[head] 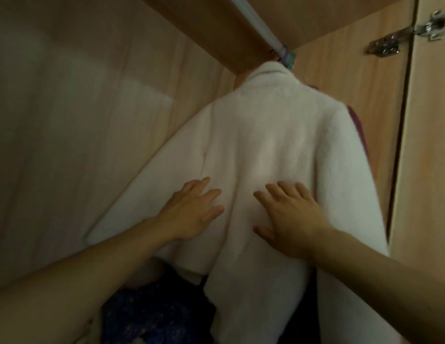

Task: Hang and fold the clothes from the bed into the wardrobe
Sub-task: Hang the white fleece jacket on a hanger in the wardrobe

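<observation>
Smoothing the hung white fleece jacket (266,150) inside the wardrobe (67,108).

Hangs from the rail (256,23) on a pale plastic hanger (287,57), near the right end. Left hand (191,212) and right hand (291,219) both flat, fingers straight, pressing the back panel. Best stroked downward evenly, without dragging shoulders off. Purple garment (356,122) crowding behind; dark blue fabric (151,316) heaped below; hinge (410,33) on the door at right.

We are looking up into a light wood-grain cabinet interior (79,120), dimly lit, with a paler patch of light across its left panel. A wooden ceiling board (216,28) slants overhead, and a metal hinge (405,33) joins the right-hand door (432,145).
</observation>
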Tool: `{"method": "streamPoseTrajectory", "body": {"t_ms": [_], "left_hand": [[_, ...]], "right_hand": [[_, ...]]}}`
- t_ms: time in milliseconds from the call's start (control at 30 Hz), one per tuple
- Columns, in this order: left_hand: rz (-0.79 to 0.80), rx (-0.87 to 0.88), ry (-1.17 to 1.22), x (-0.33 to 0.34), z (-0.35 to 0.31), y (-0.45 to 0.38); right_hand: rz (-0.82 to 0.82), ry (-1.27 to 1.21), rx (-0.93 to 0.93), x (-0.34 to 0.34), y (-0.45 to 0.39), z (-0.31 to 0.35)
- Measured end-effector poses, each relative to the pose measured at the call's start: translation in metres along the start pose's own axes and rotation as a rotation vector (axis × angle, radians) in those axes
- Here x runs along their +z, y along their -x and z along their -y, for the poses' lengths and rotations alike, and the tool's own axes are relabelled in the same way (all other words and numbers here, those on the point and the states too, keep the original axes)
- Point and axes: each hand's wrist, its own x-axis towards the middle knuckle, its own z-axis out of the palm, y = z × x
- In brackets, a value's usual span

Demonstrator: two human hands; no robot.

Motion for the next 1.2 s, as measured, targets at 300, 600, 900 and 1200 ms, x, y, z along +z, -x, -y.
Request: {"method": "streamPoseTrajectory", "body": {"t_ms": [300,600,900,1200], "left_hand": [[-0.028,-0.08,-0.005,-0.065,-0.104,0.092],[0.127,-0.026,-0.092,-0.086,-0.221,0.199],[0.178,0.101,0.045,-0.11,-0.282,0.242],[0.279,0.251,0.38,-0.075,-0.38,0.282]], "right_hand": [[-0.12,-0.19,-0.031,-0.05,0.117,-0.018],[0.013,-0.376,0.04,-0.057,0.257,-0.045],[0.145,-0.33,0.142,-0.092,0.353,-0.055],[0.335,-0.187,0.382,-0.14,0.492,-0.065]]}}
